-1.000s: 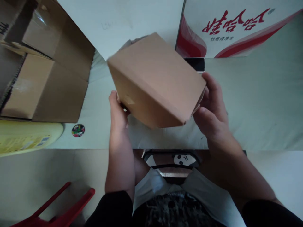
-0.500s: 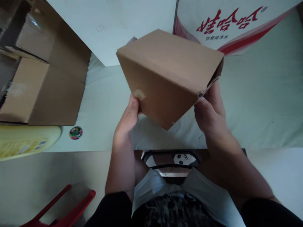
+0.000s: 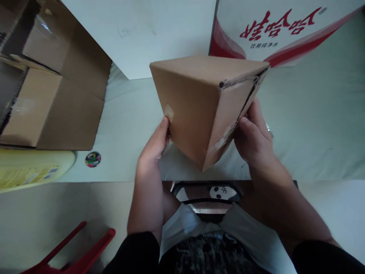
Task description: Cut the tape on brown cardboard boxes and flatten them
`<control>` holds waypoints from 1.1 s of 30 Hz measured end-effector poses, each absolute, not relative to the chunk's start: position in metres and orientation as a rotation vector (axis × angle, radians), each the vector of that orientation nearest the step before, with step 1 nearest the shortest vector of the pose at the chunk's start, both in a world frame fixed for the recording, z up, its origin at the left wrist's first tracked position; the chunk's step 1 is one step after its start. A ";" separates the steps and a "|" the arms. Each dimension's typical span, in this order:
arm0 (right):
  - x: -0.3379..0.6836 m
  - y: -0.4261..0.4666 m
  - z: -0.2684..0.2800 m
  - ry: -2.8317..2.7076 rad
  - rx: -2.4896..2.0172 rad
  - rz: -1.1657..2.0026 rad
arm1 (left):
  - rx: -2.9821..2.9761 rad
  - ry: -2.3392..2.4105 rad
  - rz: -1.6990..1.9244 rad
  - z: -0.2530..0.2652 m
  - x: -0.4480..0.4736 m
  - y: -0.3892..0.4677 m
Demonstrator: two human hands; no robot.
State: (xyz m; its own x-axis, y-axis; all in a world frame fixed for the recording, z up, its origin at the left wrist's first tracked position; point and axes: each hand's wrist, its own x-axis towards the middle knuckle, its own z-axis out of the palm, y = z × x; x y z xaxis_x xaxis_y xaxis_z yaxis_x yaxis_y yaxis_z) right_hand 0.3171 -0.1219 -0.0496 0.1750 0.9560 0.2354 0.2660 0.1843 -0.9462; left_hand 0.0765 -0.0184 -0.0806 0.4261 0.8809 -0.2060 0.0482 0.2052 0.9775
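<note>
A brown cardboard box [image 3: 188, 102] is held tilted between both hands over the pale green cloth. My left hand [image 3: 156, 139] grips its lower left edge, thumb beside a small piece of tape on the side; the other fingers are mostly hidden behind the box. My right hand [image 3: 253, 131] holds the right end, where the flaps meet in a dark seam and the surface is torn and scuffed. A small shiny thing shows just past the right hand, too little of it visible to name.
Larger open cartons [image 3: 68, 95] stand at the left, with a yellow bottle [image 3: 37, 169] lying before them. A round colourful disc [image 3: 92, 159] lies on the cloth [image 3: 308, 125]. White boxes [image 3: 159, 34] stand at the back. A red stool [image 3: 94, 249] is at lower left.
The box has turned in my hands, so its scuffed right end with the flap seam now faces me more. Both hands keep their hold in nearly the same places.
</note>
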 end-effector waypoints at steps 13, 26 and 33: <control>0.315 -0.118 -0.055 -1.150 -1.184 0.755 | 1.209 1.069 0.848 -0.082 0.088 -0.018; 0.315 -0.121 -0.054 -1.111 -1.186 0.816 | 1.047 1.079 0.824 -0.072 0.089 -0.022; 0.317 -0.120 -0.061 -1.097 -1.109 0.827 | 0.946 1.031 0.837 -0.067 0.092 -0.024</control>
State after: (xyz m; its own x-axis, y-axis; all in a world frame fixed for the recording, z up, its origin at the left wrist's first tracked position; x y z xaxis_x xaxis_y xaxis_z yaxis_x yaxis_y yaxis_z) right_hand 0.3166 -0.1198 -0.0605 0.2774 0.9254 0.2584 0.0058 0.2673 -0.9636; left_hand 0.0916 -0.0244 -0.0672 0.2967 0.9014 -0.3154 -0.1234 0.3637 0.9233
